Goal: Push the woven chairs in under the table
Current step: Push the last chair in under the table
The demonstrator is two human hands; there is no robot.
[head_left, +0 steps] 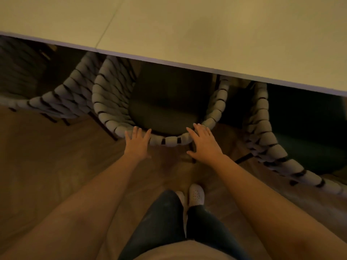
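A woven chair [105,102] with a curved grey rope back and a dark seat cushion stands right in front of me, its front part under the pale table [206,34]. My left hand [138,143] lies flat against the left of the chair's back rim, fingers spread. My right hand [203,142] lies flat against the right of the same rim, fingers spread too. Neither hand wraps around the rim. A second woven chair [62,96] sits to the left and a third woven chair [266,132] to the right, both partly under the table.
The table edge runs diagonally from upper left to lower right. The floor [56,166] is brown wood. My legs in dark trousers [169,222] and white shoes [196,195] stand just behind the middle chair. The neighbouring chairs stand close on both sides.
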